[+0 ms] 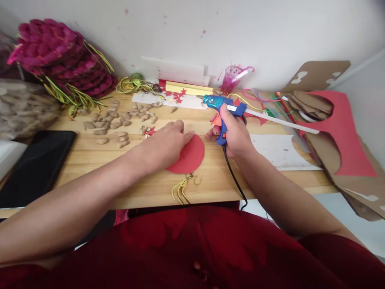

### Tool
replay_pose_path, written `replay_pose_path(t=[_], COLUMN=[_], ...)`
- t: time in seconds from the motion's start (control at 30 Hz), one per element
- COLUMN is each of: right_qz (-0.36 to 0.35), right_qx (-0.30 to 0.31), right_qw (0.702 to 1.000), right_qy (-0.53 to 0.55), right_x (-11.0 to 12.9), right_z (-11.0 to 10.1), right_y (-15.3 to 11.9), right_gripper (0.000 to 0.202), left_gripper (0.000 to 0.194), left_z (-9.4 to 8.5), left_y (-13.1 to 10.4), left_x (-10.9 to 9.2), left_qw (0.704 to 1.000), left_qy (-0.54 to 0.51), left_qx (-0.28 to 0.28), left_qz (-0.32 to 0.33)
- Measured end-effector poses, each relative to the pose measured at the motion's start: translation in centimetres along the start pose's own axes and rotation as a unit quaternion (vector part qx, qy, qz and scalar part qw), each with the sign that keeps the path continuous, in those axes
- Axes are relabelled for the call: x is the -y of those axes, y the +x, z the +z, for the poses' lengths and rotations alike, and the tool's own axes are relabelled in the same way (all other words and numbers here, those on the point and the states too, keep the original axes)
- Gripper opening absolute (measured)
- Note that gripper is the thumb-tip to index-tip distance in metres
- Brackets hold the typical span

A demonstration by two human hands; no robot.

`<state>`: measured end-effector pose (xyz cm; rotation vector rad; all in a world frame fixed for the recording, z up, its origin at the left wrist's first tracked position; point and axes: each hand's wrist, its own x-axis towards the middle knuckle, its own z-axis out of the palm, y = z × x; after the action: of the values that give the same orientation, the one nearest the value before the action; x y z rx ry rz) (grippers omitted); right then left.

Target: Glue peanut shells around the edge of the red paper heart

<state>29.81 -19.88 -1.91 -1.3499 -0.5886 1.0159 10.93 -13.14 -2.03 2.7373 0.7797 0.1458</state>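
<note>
My right hand (236, 134) is wrapped around the handle of a blue hot glue gun (217, 101). The gun's nozzle points left, and a long white glue stick (279, 120) sticks out of its back. A black cord hangs from the handle. My left hand (170, 142) is closed at a red paper circle (192, 154), its thumb against the upper part and its other fingers curled, their tips hidden. Yellow-green strings (181, 190) tied to a small metal hook lie at the circle's lower edge. Small red and pale scraps (147, 131) show behind my left hand.
Loose peanuts (112, 118) are spread left of my hands, near a black tablet (37, 164) and a bag of peanuts (25, 106). A magenta braided bundle (64, 60) stands at the back left. Red stars (177, 96) lie behind; cut cardboard (325, 148) fills the right.
</note>
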Motion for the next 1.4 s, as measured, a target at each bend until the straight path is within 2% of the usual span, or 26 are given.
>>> replay_pose_path(t=[0.17, 0.27, 0.47, 0.73, 0.93, 1.07, 1.4], right_qz=[-0.011, -0.010, -0.007, 0.006, 0.036, 0.051, 0.017], right_qx=[0.016, 0.018, 0.016, -0.008, 0.014, -0.007, -0.026], right_qw=[1.000, 1.000, 1.000, 1.000, 0.999, 0.999, 0.999], right_qy=[0.009, 0.004, -0.005, -0.005, -0.011, -0.017, -0.035], right_x=[0.4, 0.4, 0.1, 0.4, 0.3, 0.1, 0.4], right_z=[-0.1, -0.3, -0.6, -0.3, -0.2, 0.0, 0.2], right_y=[-0.3, -0.3, -0.1, -0.4, -0.9, -1.3, -1.5], right_gripper=[0.058, 0.058, 0.051, 0.049, 0.048, 0.051, 0.052], left_gripper=[0.039, 0.045, 0.043, 0.032, 0.033, 0.035, 0.034], left_z=[-1.1, -1.6, -1.9, -1.4, -1.9, -2.4, -2.2], left_y=[0.0, 0.0, 0.1, -0.1, -0.2, -0.2, -0.1], left_x=[-1.3, -2.0, -2.1, -2.7, -2.7, -2.6, -2.6], left_qw=[0.999, 0.996, 0.992, 0.993, 0.993, 0.992, 0.992], left_qy=[0.028, 0.070, 0.104, 0.100, 0.081, 0.082, 0.085], left_qx=[0.030, 0.059, 0.077, 0.057, 0.085, 0.093, 0.095], left_qz=[-0.015, -0.006, 0.001, 0.004, 0.001, 0.001, 0.003])
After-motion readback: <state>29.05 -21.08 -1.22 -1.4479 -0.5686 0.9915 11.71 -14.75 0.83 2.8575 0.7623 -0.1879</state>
